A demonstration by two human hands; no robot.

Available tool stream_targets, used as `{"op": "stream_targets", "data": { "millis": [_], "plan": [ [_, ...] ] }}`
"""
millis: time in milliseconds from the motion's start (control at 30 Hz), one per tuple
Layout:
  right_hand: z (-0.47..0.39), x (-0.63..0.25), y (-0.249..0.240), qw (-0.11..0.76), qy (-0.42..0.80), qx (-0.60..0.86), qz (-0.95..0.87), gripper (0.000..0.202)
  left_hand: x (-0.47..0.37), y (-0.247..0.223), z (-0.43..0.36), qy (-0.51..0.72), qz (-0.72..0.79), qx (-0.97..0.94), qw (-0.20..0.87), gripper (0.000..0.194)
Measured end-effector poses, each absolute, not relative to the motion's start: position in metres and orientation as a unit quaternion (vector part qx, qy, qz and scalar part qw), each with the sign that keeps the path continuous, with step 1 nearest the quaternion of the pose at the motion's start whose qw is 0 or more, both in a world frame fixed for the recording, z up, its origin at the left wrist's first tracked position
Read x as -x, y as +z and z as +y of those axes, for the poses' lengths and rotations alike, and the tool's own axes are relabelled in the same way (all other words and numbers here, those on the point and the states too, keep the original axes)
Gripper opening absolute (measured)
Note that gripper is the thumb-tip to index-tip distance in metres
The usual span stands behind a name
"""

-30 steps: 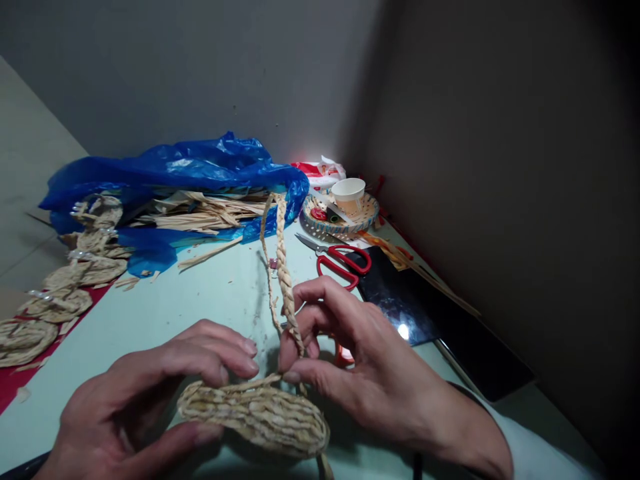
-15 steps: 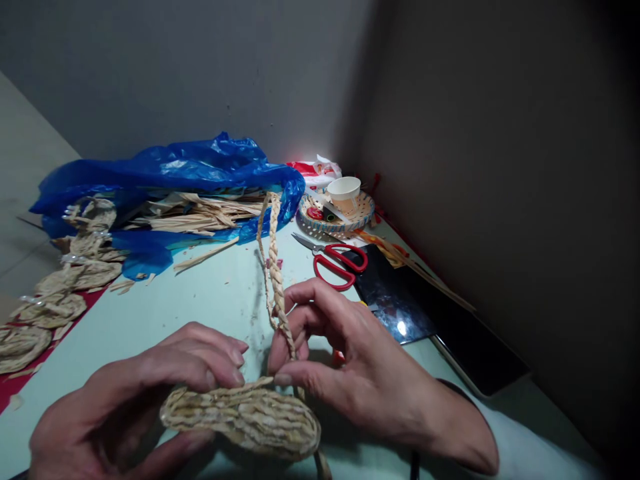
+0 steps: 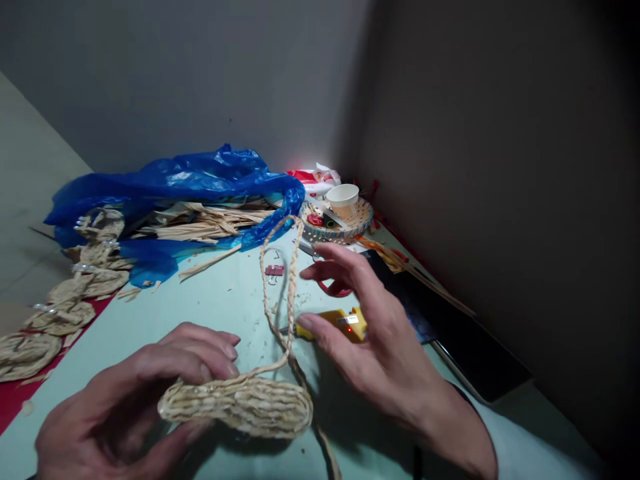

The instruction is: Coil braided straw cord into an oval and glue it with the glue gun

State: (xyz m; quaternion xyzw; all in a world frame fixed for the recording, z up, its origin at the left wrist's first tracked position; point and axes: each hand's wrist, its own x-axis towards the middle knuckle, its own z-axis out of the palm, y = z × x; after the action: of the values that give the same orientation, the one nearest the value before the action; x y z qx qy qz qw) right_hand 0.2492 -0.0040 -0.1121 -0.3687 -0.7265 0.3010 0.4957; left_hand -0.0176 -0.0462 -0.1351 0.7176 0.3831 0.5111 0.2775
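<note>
A coiled piece of braided straw (image 3: 240,405), flat and longish like a small sole, is gripped between the thumb and fingers of my left hand (image 3: 145,393). From its upper edge a straw braid (image 3: 292,293) runs out and loops over the table towards the back. My right hand (image 3: 370,333) is apart from the braid, thumb and fingers spread, holding nothing. Just behind its thumb lies a yellow tool (image 3: 333,325) with a thin metal tip, partly hidden by the hand. Red-handled scissors (image 3: 334,289) are mostly covered by my right fingers.
A blue plastic bag (image 3: 175,177) with dry straw strips (image 3: 210,220) lies at the back. Finished-looking straw coils (image 3: 67,317) line the left edge. A pink binder clip (image 3: 274,270), a woven tray (image 3: 320,233) with a paper cup (image 3: 343,200), and a dark tablet-like slab (image 3: 475,353) are also there.
My right hand has let go of the braid and spread its fingers, moving slightly right. The braid has dropped into a loop, uncovering the yellow tool. My left hand still holds the coil.
</note>
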Motion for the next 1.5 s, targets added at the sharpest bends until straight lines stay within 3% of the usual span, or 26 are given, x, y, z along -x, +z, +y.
{"op": "stream_targets", "data": {
  "millis": [100,233,367,867,1133,1333,1500],
  "plan": [
    [-0.008,-0.254,-0.105,0.483,0.191,0.305,-0.799,0.041,0.019,-0.139,-0.048,0.513,0.360,-0.726,0.285,0.037],
    [-0.009,-0.248,-0.101,0.378,0.192,0.191,-0.885,0.040,0.016,-0.136,-0.049,0.525,0.355,-0.735,0.239,0.035],
    [-0.011,-0.242,-0.105,0.306,0.197,0.211,-0.907,0.030,0.012,-0.134,-0.047,0.533,0.367,-0.733,0.210,0.033],
    [-0.011,-0.243,-0.110,0.294,0.149,0.229,-0.916,0.021,0.004,-0.133,-0.044,0.496,0.400,-0.742,0.208,0.039],
    [-0.013,-0.244,-0.109,0.266,0.096,0.236,-0.930,0.016,-0.013,-0.133,-0.042,0.476,0.442,-0.752,0.114,0.042],
    [-0.013,-0.243,-0.107,0.256,0.080,0.234,-0.935,0.012,0.014,-0.151,-0.054,0.419,0.461,-0.782,-0.021,0.037],
    [-0.014,-0.243,-0.108,0.257,0.068,0.237,-0.934,0.011,0.020,-0.149,-0.052,0.361,0.369,-0.856,-0.035,0.053]
  ]
}}
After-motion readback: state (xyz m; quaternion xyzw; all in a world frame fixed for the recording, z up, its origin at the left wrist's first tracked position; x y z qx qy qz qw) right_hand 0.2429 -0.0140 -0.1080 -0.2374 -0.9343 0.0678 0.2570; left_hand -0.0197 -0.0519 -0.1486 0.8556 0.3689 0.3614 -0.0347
